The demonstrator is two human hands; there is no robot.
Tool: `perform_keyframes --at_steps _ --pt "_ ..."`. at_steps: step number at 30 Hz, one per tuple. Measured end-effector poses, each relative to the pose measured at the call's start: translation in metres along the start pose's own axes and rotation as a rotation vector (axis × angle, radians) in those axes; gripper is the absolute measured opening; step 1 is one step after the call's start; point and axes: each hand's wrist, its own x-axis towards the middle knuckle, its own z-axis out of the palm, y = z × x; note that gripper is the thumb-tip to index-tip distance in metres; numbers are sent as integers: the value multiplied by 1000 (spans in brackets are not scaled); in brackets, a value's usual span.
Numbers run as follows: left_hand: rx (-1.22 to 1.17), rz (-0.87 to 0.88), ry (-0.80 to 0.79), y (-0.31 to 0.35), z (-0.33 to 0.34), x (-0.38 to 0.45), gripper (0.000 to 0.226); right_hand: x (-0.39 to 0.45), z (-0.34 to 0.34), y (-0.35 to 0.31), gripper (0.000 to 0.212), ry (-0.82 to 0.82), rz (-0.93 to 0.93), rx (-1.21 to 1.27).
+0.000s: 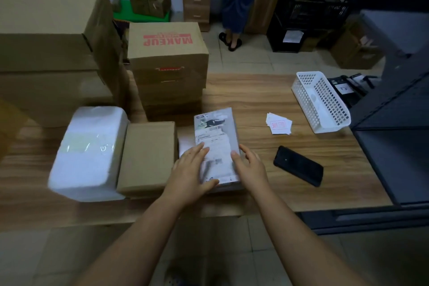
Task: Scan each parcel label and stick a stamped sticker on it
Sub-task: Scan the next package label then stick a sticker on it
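Observation:
A grey parcel [217,130] with a white shipping label on top lies on the wooden table [267,100], on other parcels. My left hand [191,169] rests flat on the label's near left part, thumb along the near edge. My right hand [249,165] touches the parcel's right edge with relaxed fingers. A small pile of stamped white stickers [279,124] lies to the right. A black phone [298,166] lies on the table to the right of my right hand.
A brown box [148,155] and a white wrapped parcel [90,151] sit to the left. Behind stand a stack of "MAKEUP" cartons [168,62] and large cartons [51,49]. A white basket [321,102] lies at right, by a dark shelf [394,146]. A person [239,0] stands beyond the table.

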Motion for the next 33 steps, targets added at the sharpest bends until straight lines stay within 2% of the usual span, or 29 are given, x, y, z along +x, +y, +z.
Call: perform_keyframes --at_steps 2,6,9,12,15,17,18,21,23,28,33 --pt "44 -19 -1 -4 4 3 84 4 -4 9 51 26 3 -42" --pt "115 34 -131 8 21 2 78 6 -6 29 59 -96 2 -202" --pt "80 -47 -124 20 32 2 67 10 -16 38 61 -156 -29 -181" --pt "103 -81 -149 29 32 17 67 27 -39 44 59 -212 -58 -135" --pt "162 -107 -170 35 32 32 66 49 -83 61 49 -74 -177 -246" --pt "192 -143 -159 43 36 36 65 62 -122 84 51 8 -243 -455" --pt "214 -164 -149 47 38 37 65 68 -142 98 57 -7 -233 -583" --pt "291 -250 -122 62 46 40 65 82 -183 133 79 -255 -149 -890" --pt "317 -313 -108 71 53 39 65 85 -189 149 81 -365 -189 -993" --pt "338 -388 -48 94 71 31 59 94 -191 147 75 -345 -273 -972" --pt "363 -404 -23 109 80 32 64 89 -197 131 82 -247 -240 -665"
